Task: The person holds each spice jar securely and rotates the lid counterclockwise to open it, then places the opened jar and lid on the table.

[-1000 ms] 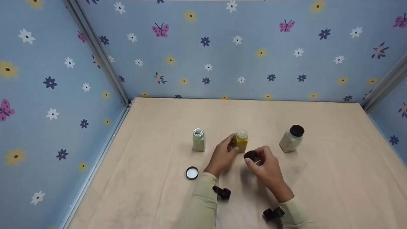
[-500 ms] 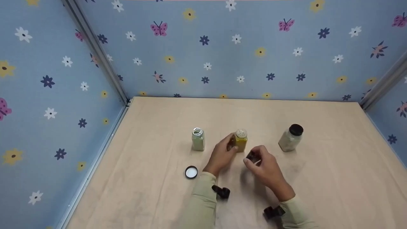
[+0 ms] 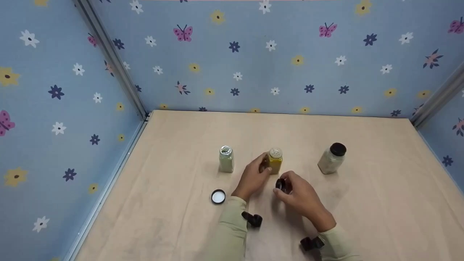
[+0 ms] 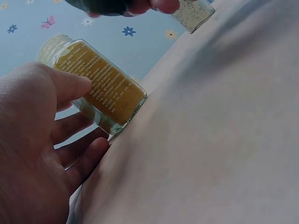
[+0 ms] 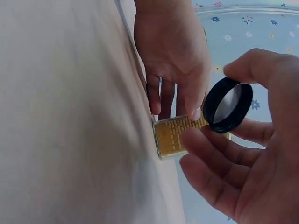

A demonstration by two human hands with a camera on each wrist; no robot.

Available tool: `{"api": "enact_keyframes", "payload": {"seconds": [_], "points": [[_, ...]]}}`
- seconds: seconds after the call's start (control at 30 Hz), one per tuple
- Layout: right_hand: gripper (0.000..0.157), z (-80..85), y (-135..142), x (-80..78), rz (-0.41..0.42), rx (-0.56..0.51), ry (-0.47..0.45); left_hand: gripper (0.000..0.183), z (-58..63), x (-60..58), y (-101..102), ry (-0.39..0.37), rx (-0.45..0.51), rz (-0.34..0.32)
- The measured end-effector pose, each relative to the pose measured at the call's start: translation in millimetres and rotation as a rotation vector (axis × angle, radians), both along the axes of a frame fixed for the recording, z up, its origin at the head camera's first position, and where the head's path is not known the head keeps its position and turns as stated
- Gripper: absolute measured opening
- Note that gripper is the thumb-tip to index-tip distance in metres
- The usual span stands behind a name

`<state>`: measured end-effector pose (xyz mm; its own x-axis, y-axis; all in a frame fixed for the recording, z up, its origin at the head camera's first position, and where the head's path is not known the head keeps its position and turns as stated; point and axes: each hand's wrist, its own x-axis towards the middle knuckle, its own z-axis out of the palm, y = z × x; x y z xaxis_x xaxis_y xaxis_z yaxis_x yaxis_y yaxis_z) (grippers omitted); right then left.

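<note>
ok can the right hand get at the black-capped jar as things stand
Probably not just yet: the right hand holds a black lid. Otherwise the way to the black-capped jar looks free, with nothing standing between.

From above, the head view faces forward and down; both wrist views, close up, share the yellow jar point(image 4: 110, 88).

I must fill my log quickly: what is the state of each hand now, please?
Left hand: closed, holding the glass spice jar of yellow powder.
Right hand: closed, pinching a black screw cap.
</note>
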<state>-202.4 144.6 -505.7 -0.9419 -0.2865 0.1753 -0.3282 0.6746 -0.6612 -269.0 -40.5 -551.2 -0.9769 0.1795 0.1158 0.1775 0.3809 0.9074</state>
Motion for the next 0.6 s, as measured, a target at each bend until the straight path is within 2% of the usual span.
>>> {"api": "enact_keyframes", "payload": {"seconds": [0.33, 0.6], "points": [[0.038, -3.0, -11, 4.4, 0.068, 0.108, -0.049, 0.057, 0.4, 0.8, 0, -0.031, 0.006, 0.019], [0.039, -4.3, -13, 4.0, 0.049, 0.157, -0.027, 0.058, 1.0, -1.6, 0, -0.002, -0.012, 0.02]]}}
